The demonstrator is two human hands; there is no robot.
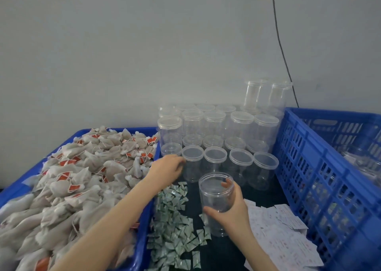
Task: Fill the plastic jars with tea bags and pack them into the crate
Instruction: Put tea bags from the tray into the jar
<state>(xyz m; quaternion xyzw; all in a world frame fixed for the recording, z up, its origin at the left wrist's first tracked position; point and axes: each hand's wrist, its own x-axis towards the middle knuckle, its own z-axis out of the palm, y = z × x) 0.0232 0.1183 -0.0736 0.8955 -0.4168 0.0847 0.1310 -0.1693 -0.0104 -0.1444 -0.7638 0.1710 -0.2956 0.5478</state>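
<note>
Step in hand looks like jar prep, pre-fill: right hand (231, 206) grips an open, empty plastic jar (216, 198) round its side, thumb on the near side and fingers wrapped on the far side, held tilted just above the dark table (237, 252), near-centre. Left hand (168, 168) reaches far-ward, fingers curled at the rim of the nearest-left capped jar (192, 163) in the stacked jars (218, 130); can't tell if it's actually gripping it or only touching. Tea bags (68, 180) heaped in the blue tray (142, 246) at left, none in the held jar yet. Green sachets (175, 219) & white packets (282, 239) lie on the table btw tray and blue crate (321, 178) at right; crate holds some filled jars, blurry. Next, IMO: left hand to swing back to the tray, grab bags, drop them in the open mouth, w/ right hand keeping the jar steady, then cap & put in the crate.
</note>
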